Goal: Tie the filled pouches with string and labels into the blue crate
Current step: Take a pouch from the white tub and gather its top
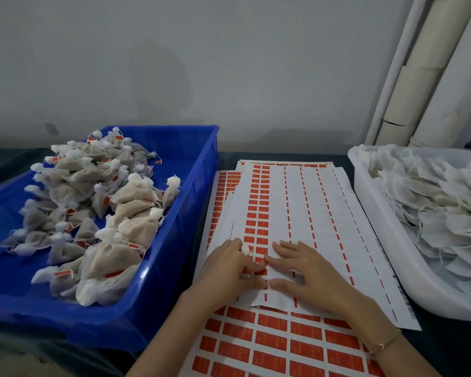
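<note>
The label sheets (310, 202) lie fanned in a stack on the dark surface (446, 349), some covered in rows of red labels (272, 322), the top one mostly stripped.

Both hands rest on the near half of the sheets. The left hand (229, 265) is curled, its fingers pinching the white gathered top of a pouch (245, 248); the rest of that pouch is hidden under the hand. The right hand (307, 270) lies flat with fingers spread on the top sheet, its index tip and thumb tip meeting the left fingers at a column of red labels. Whether it holds a string there is too small to tell. A thin bracelet (386, 342) circles the right wrist.

Left of the sheets, just beside them, stands the blue crate (201, 170), holding a heap of tied pouches (136, 194) with red tags. Right of the sheets sits a white tub (370, 202) piled with loose pouches (446, 202), strings trailing. Behind the sheets, to the right, pale pipes (419, 77) run up the wall.
</note>
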Demonstrator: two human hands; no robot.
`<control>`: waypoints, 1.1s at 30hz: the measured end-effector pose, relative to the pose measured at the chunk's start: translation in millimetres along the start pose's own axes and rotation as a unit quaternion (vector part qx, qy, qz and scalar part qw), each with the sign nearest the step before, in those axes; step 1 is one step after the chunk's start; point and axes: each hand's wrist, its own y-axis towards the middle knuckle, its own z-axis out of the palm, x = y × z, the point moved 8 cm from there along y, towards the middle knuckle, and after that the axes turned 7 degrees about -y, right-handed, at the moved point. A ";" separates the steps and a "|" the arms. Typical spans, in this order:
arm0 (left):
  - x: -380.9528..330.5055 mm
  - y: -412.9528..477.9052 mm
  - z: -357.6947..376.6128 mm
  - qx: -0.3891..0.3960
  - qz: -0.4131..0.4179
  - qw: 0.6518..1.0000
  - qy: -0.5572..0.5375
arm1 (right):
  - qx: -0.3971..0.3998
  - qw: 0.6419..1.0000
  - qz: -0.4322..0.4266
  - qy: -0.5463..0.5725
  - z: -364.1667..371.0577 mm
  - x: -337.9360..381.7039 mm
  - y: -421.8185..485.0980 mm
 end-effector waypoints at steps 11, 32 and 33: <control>-5.5 -8.8 -3.4 -0.054 0.010 0.998 -0.006 | -0.012 1.000 0.003 0.025 -4.7 4.6 -5.0; 1.3 2.1 -11.1 0.002 -0.075 0.973 -0.219 | -0.016 0.999 0.001 0.028 -3.0 3.2 -4.9; 2.0 2.4 -12.8 -0.005 -0.076 0.973 -0.217 | -0.016 0.999 0.001 0.028 -2.9 3.1 -5.0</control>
